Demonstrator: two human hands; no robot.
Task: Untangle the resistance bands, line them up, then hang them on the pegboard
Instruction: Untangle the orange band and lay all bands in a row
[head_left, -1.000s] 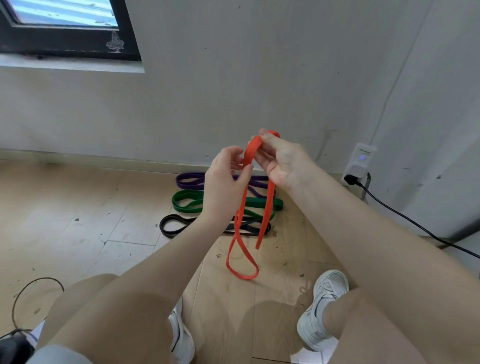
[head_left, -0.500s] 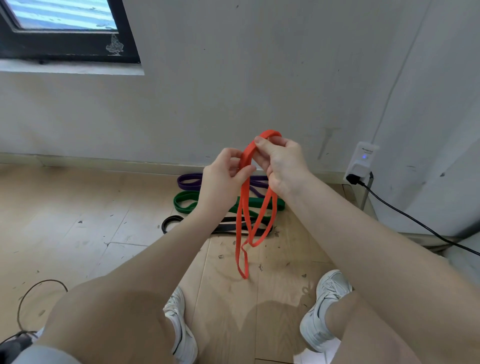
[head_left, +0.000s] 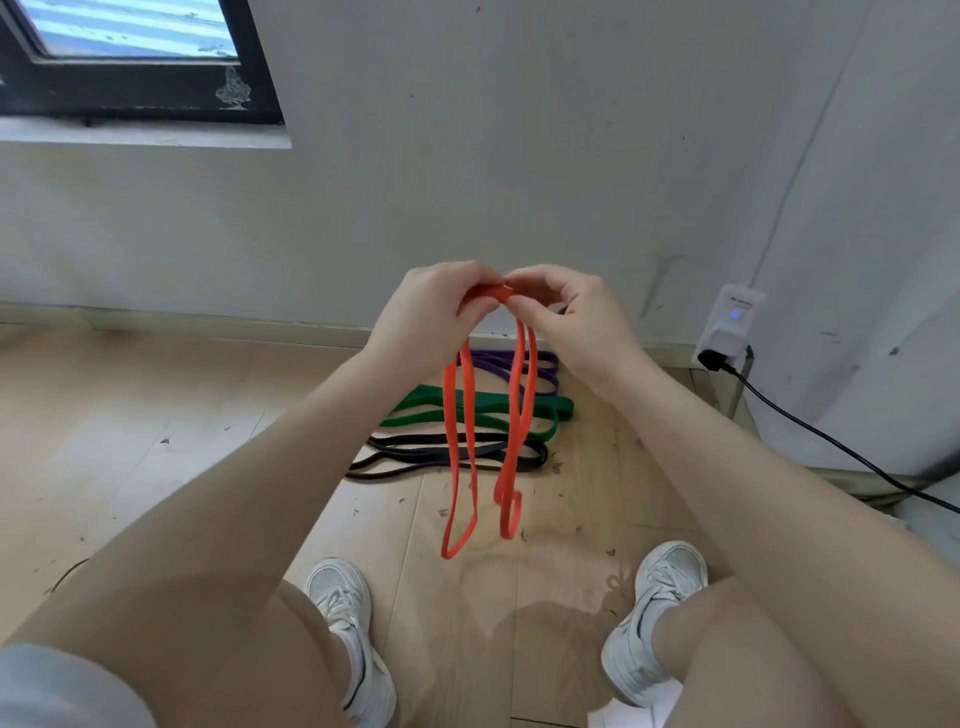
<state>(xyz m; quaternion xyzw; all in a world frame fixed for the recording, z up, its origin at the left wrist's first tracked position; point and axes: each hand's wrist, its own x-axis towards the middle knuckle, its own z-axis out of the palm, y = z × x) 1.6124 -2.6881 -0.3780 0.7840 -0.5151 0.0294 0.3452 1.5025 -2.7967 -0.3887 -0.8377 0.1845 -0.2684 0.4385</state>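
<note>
Orange band (head_left: 460, 457) is pinched at its top between the left hand (head_left: 431, 317) and right hand (head_left: 566, 317), two loops dangling above the floor (head_left: 156, 415). Beyond lie purple band (head_left: 543, 364), green band (head_left: 426, 402), and black band (head_left: 410, 457), lined up.

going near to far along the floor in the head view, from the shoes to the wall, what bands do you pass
black band → green band → purple band, then the wall. The orange band is left out: it hangs from both hands, not on the floor.
</note>
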